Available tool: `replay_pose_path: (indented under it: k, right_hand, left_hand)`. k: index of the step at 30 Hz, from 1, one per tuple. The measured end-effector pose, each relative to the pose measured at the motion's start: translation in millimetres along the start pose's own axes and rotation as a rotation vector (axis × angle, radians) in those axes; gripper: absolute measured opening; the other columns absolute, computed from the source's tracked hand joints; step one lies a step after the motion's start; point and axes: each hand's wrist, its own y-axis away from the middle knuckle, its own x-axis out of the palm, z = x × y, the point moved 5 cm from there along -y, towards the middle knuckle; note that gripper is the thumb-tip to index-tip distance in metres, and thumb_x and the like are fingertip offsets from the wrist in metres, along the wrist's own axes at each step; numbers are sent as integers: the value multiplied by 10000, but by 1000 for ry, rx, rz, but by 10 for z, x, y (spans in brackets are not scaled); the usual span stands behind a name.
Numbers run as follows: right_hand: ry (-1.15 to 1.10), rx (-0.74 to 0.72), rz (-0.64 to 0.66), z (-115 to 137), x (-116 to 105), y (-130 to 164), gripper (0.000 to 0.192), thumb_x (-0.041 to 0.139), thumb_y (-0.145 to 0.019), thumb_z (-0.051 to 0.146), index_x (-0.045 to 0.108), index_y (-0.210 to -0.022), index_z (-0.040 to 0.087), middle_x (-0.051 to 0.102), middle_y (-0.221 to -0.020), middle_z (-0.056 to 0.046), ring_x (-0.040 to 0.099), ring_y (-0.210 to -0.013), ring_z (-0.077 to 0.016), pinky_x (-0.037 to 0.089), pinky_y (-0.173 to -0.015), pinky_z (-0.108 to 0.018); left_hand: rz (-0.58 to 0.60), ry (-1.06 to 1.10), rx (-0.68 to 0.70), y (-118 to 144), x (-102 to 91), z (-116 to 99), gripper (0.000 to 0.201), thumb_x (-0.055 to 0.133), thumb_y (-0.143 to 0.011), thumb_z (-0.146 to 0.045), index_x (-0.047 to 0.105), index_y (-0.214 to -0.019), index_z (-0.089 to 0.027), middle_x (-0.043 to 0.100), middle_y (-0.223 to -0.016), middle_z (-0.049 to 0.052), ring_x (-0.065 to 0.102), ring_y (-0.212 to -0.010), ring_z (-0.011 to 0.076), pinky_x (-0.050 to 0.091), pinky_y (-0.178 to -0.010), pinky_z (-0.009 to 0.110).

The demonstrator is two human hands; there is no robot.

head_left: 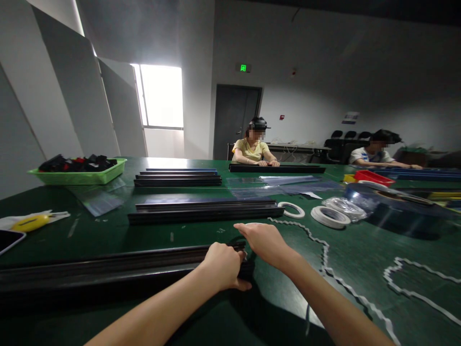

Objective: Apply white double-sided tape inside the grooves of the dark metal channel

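Black rail (108, 271) end – L hand (223, 265) clenched on it, R hand (264, 242) flat w/ fingers loose – tape rolls (329, 216) nearby.

A long black channel strip (108, 269) lies flat on the green table at the 7 o'clock side of the view, running from 9 o'clock toward centre, its right end under the hands, glossy along its top edges.

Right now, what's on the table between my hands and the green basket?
In the head view, black rails lie between the hands and the green basket.
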Motion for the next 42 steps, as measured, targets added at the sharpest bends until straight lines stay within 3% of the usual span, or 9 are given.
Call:
replay_pose_path:
  k: [5, 10, 16, 23, 30, 38, 42]
  right_hand:
    - [-117, -179, -33, 145, -4, 20, 347, 372, -914, 294, 580, -1191, 266, 602, -1009, -77, 575, -792, -151, 401, -666, -244]
    - [-228, -241, -43, 181, 56, -15, 282, 437, -902, 310, 682, -863, 176, 557, -921, -79, 527, -757, -142, 407, -698, -260]
    - [-222, -278, -52, 176, 87, -36, 214, 477, -873, 236, 660, -801, 152, 567, -945, -87, 537, -815, -163, 416, -729, -285]
    - [-172, -253, -64, 152, 74, -32, 203, 523, -852, 265, 678, -756, 175, 562, -883, -57, 530, -744, -147, 404, -668, -272]
    - [-100, -221, 4, 183, -4, -28, 209, 539, -832, 264, 696, -728, 174, 571, -886, -60, 523, -714, -143, 399, -653, -269]
    - [-32, -46, 82, -280, 12, 53, 197, 538, -806, 242, 716, -747, 181, 582, -911, -77, 570, -771, -174, 413, -681, -273]
    - [-86, -58, 32, -283, 40, 50, 218, 555, -811, 310, 713, -761, 169, 582, -1003, -109, 571, -865, -203, 423, -751, -287]
  left_hand:
    - [-87, 3, 25, -11, 61, 15, 614, 484, -748, -651, 583, -1125, -177, 708, -930, 127, 659, -837, 308, 496, -703, 382]
    - [-177, -36, 56, 29, 87, 0, 485, 485, -813, -542, 614, -1017, -122, 713, -858, 134, 669, -766, 278, 507, -656, 358]
    - [-188, -33, 27, 175, 72, 59, 345, 509, -831, -464, 619, -916, -147, 709, -845, 110, 674, -752, 249, 515, -656, 331]
    - [-182, -3, -37, 389, 116, 251, 337, 529, -820, -484, 632, -814, -162, 700, -851, 95, 668, -784, 241, 511, -687, 320]
    - [-207, -18, -108, 519, 173, 382, 366, 530, -815, -508, 647, -799, -161, 702, -828, 81, 662, -753, 230, 509, -672, 316]
    - [-256, -23, -178, 568, 190, 448, 414, 469, -845, -530, 645, -785, -160, 694, -793, 76, 659, -746, 222, 503, -671, 306]
    - [-257, -37, -160, 519, 217, 464, 403, 500, -832, -520, 651, -765, -153, 696, -780, 79, 661, -731, 231, 511, -660, 318]
